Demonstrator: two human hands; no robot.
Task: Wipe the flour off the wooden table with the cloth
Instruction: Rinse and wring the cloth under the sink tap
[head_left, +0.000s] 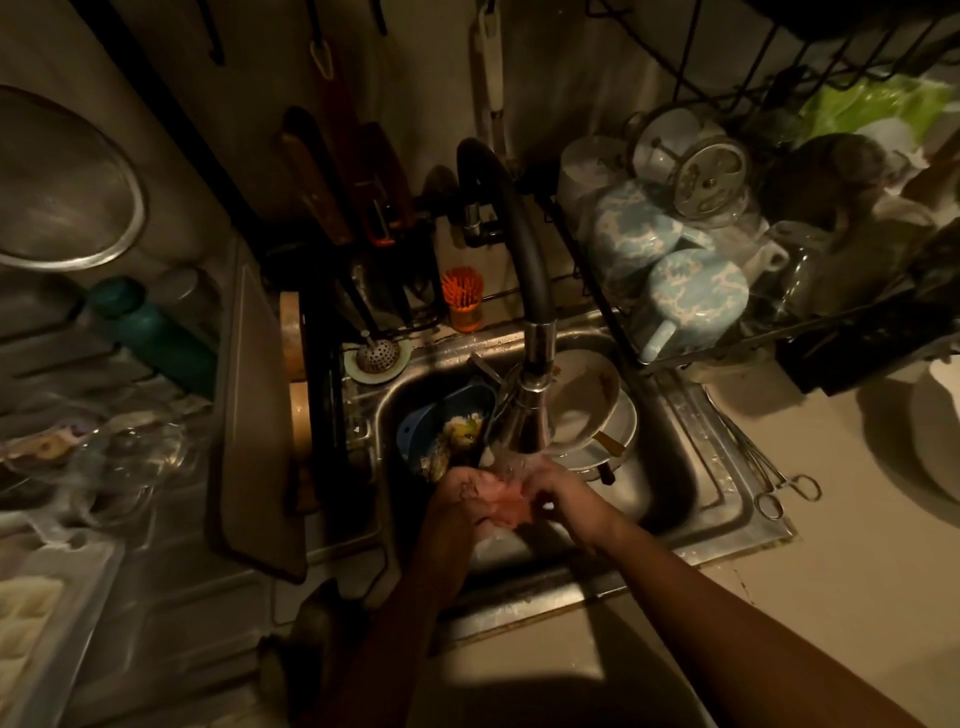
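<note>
Both my hands are over the steel sink (691, 483), under water running from the black-necked faucet (524, 410). A small pinkish cloth (506, 504) is bunched between them. My left hand (462, 491) grips its left side and my right hand (566, 499) grips its right side. The cloth is wet and partly hidden by my fingers. The wooden table is out of view.
Dirty plates (597, 421) and a blue bowl (441, 421) with food scraps lie in the sink. A dish rack (727, 332) with blue mugs stands at the right, scissors (779, 483) on the sink rim, a cutting board (254, 415) and a teal bottle (156, 332) at the left.
</note>
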